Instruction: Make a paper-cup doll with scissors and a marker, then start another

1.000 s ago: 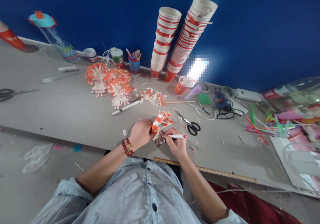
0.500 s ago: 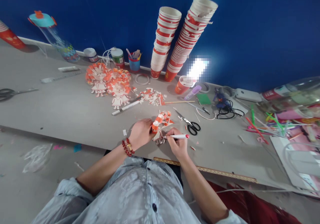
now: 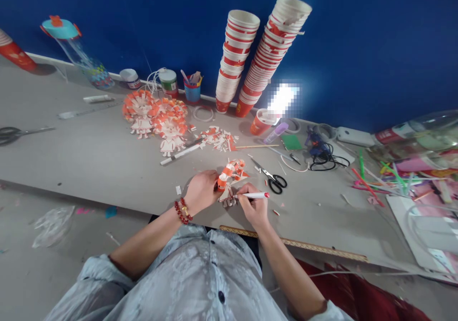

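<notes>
An orange-and-white paper figure (image 3: 229, 175) with curled strips around its top lies near the table's front edge. My left hand (image 3: 203, 190) holds it by its left side; some of those fingers are hidden. In my right hand (image 3: 255, 210) is a white marker (image 3: 255, 195) with a red end, pinched between the fingers. Its tip meets the lower, dress-shaped part of the figure. Black-handled scissors (image 3: 275, 182) lie just beyond my right hand, blades spread a little.
Finished-looking paper figures (image 3: 171, 130) and paper scraps (image 3: 218, 137) lie further back. Tall paper cup stacks (image 3: 229, 63) lean by the blue wall. A clear bottle (image 3: 82, 58) and other scissors (image 3: 21, 134) are at left. Straws and pink paper (image 3: 425, 192) clutter the right.
The marker's red end has shifted very slightly to the left. Both hands and the paper figure keep nearly the same place.
</notes>
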The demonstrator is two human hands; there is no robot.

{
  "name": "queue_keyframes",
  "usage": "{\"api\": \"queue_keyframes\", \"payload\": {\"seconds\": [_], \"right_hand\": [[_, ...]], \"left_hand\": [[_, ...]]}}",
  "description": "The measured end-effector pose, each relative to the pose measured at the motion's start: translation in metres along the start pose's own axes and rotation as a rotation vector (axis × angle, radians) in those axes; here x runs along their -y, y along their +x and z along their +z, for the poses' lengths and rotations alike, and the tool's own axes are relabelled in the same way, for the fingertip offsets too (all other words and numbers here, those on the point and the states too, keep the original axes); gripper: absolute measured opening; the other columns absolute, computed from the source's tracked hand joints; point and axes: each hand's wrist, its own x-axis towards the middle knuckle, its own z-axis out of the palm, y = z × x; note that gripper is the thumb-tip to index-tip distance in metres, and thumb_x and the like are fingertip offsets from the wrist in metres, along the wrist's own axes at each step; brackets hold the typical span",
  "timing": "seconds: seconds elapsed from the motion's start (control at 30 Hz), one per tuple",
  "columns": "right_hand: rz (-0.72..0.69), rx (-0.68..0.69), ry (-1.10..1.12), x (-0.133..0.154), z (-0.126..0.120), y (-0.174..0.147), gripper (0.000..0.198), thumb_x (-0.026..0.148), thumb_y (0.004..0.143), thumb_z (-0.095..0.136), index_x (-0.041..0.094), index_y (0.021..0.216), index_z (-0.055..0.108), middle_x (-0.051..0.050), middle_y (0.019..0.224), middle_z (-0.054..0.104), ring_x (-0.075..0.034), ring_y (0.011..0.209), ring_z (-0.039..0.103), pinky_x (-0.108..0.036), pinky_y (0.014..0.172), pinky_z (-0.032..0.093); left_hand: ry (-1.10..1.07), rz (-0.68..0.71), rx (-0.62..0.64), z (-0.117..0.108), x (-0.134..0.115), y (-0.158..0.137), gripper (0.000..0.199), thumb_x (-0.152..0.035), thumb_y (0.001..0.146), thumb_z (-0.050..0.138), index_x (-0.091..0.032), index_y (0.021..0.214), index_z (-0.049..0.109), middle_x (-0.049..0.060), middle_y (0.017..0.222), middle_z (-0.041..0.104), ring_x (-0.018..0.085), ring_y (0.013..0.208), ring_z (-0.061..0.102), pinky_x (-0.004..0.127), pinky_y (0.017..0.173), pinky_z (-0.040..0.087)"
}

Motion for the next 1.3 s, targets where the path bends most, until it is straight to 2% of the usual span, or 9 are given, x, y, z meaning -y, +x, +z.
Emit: {"api": "queue_keyframes", "payload": {"seconds": [0.43,0.73,0.87,1.0,1.3], "right_hand": [[0.009,-0.033,0.025,0.0002,0.0007,0.0006,0.013,0.016,0.078,0.054,0.019,0.065,0.053,0.006,0.052,0.046,-0.01,0.045,0.036,-0.023,0.044,0.027],[0.018,-0.162,0.093,0.0014,-0.0003,0.0023,0.011,0.02,0.081,0.054,0.019,0.071,0.057,0.005,0.054,0.048,-0.012,0.049,0.042,-0.024,0.048,0.033],[0.026,-0.169,0.126,-0.0011,-0.0018,0.0024,0.01,0.023,0.084,0.054,0.019,0.075,0.059,0.004,0.054,0.05,-0.014,0.05,0.047,-0.026,0.051,0.037],[0.035,-0.158,0.144,-0.0017,-0.0021,0.0021,0.01,0.022,0.084,0.053,0.019,0.075,0.058,0.005,0.052,0.05,-0.013,0.048,0.046,-0.025,0.048,0.036],[0.027,-0.08,0.096,0.0008,0.0016,0.0031,0.011,0.022,0.084,0.054,0.019,0.074,0.057,0.004,0.056,0.05,-0.012,0.049,0.045,-0.024,0.048,0.035]], "left_hand": [[-0.005,0.006,0.002,-0.0008,-0.0003,0.001,0.018,-0.026,0.086,0.048,-0.018,0.076,0.06,0.007,0.082,0.067,0.023,0.081,0.064,0.03,0.069,0.043],[-0.055,-0.012,-0.008,-0.001,0.0044,0.0003,0.015,-0.025,0.086,0.049,-0.018,0.084,0.062,0.007,0.088,0.07,0.022,0.082,0.065,0.028,0.067,0.043],[-0.067,-0.001,-0.016,-0.0011,0.0061,0.0004,0.018,-0.028,0.088,0.048,-0.018,0.087,0.064,0.008,0.09,0.071,0.023,0.082,0.066,0.029,0.066,0.044],[-0.066,0.008,-0.027,-0.0016,0.0063,0.0012,0.02,-0.032,0.088,0.05,-0.019,0.083,0.065,0.008,0.087,0.071,0.023,0.083,0.067,0.028,0.067,0.045],[-0.068,0.004,-0.015,-0.0009,0.0053,0.0004,0.019,-0.028,0.087,0.05,-0.018,0.086,0.066,0.009,0.091,0.072,0.024,0.085,0.066,0.029,0.069,0.045]]}}
